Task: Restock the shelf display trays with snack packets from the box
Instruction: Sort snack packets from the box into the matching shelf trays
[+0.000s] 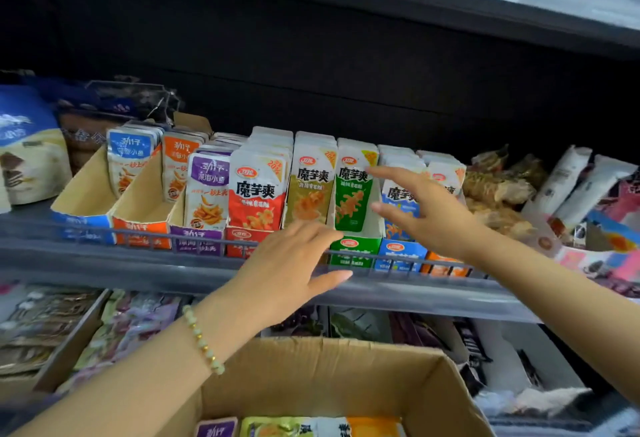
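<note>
A row of cardboard display trays stands on the shelf, each with upright snack packets. The green tray [355,250] holds a green packet [354,191]; beside it are yellow packets [311,187], red packets [257,194] and blue packets [398,194]. My right hand [429,208] reaches over the blue tray, fingers straight, index tip touching the green packet's top right corner. My left hand [294,263] hovers flat in front of the yellow tray at the shelf rail, holding nothing. The open cardboard box [311,374] sits below, with several packets [298,427] visible at its bottom.
Purple [207,191], orange [178,166] and blue fish-snack packets [128,159] fill trays to the left. A wire rail [173,234] runs along the shelf front. Loose wrapped snacks [498,191] lie on the right. A lower shelf [131,326] holds more bags.
</note>
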The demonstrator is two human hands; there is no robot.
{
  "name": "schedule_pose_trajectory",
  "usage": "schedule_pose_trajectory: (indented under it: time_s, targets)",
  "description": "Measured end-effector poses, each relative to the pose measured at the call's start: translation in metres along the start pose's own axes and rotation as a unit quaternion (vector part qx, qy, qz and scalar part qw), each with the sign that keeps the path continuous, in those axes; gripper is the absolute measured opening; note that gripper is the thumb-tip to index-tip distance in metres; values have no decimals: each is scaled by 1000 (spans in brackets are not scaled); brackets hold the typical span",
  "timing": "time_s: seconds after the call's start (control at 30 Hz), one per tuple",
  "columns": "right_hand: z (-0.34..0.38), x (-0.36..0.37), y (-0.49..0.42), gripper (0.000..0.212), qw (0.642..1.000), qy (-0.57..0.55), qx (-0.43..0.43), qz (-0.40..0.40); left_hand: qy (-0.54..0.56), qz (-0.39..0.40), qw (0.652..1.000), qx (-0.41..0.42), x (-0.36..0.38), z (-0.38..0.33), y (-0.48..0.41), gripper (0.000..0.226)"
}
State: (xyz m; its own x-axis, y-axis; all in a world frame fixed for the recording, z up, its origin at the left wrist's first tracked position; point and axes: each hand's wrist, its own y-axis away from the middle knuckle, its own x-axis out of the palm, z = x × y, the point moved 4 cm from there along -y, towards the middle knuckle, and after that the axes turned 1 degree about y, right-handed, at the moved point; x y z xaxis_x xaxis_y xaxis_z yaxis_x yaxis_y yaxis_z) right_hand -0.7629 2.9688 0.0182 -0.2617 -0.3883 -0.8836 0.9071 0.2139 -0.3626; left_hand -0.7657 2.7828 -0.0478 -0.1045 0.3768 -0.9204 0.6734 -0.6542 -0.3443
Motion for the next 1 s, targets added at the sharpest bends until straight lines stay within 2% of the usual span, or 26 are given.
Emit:
schedule_pose_trajectory:
  time_s: [0.13, 0.27, 0.37, 0.5, 0.6, 0.73, 0.87, 1.0]
  targets:
    - [5, 46, 73, 52, 992, -85, 22, 88, 41, 53, 997, -35, 16, -8, 56, 67]
    - [-8, 115, 140, 44, 967, -134, 67, 207, 68, 178, 978, -84, 65, -3, 105, 74]
    - [-28, 166, 175, 46, 943, -160, 125, 262, 69, 257, 957, -113, 108, 4, 133, 86]
    - [-50, 228, 207, 63, 889, -180, 226, 355, 74, 360, 923, -109, 159, 7, 155, 61]
    - [-49, 263, 224, 53, 842, -192, 270, 426, 65, 411, 904, -100, 185, 9, 157, 62]
    - [-39, 289, 231, 59, 816, -162, 238, 502, 16, 442, 896, -41, 212, 6, 154, 67]
    - [-40, 295, 238, 42, 825, -153, 215, 500, 16, 428, 903, -39, 235, -1, 149, 64]
    - [-34, 296, 241, 46, 837, -115, 154, 512, 32, 436, 899, -24, 240, -6, 149, 52]
